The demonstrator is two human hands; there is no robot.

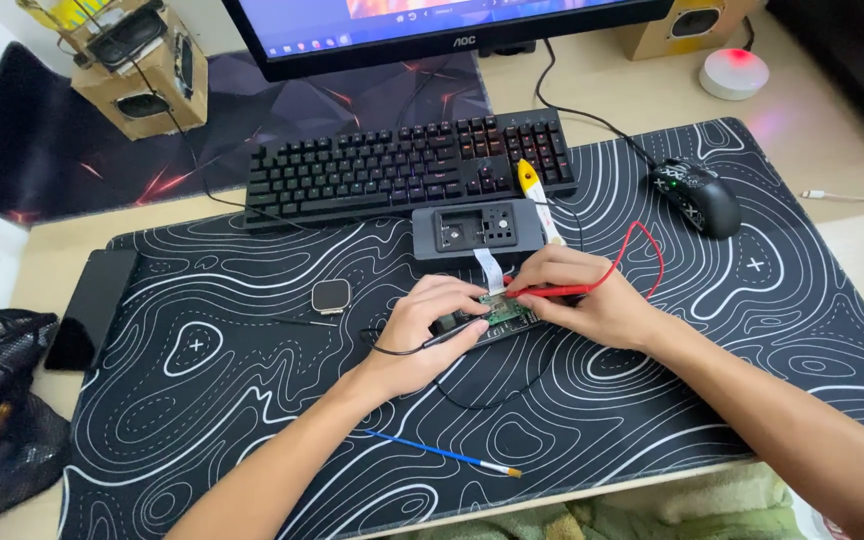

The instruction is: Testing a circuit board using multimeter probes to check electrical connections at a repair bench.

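A small green circuit board lies in a dark casing on the black desk mat with white wavy lines. My left hand holds a black probe with a black wire, tip at the board. My right hand grips a red probe with a red wire, tip touching the board. A white ribbon cable runs from the board up to a dark grey plastic housing.
A black keyboard and a monitor stand behind. A yellow-handled tool rests by the keyboard. A black mouse sits at the right, a smartwatch body at the left, a blue-handled brush near the front edge, and a black phone far left.
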